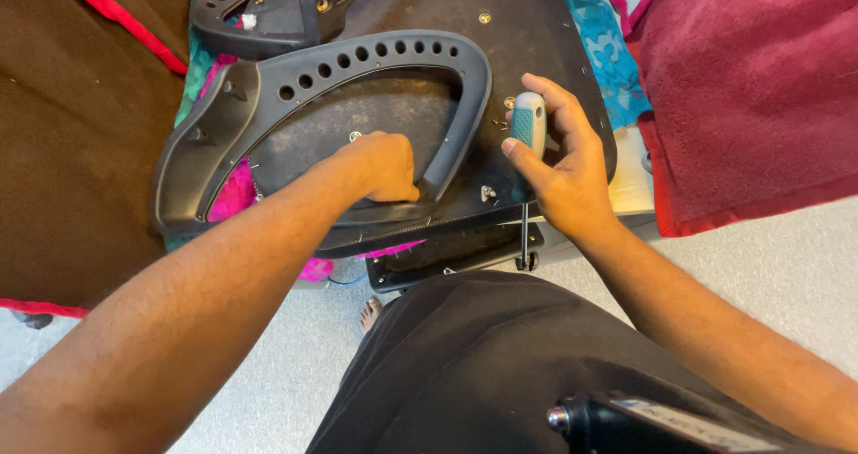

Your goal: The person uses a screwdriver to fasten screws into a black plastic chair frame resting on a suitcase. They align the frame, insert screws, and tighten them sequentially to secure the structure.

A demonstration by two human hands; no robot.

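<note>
Left hand (382,163) fingers curl around the armrest (268,88), pinning it to the seat base (536,34) near that base's front edge, while right hand (563,163) fingers wrap the screwdriver (528,123) upright.

Screwdriver (527,163) tip hidden beneath the seat base (536,52).

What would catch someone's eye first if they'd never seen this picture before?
Probably the curved dark grey plastic armrest frame with a row of round holes, lying on a black board at the centre, where the left hand grips its lower bar. Just to its right, the right hand holds a screwdriver with a teal and white handle, shaft pointing down. A deep red towel fills the upper right corner.
</note>
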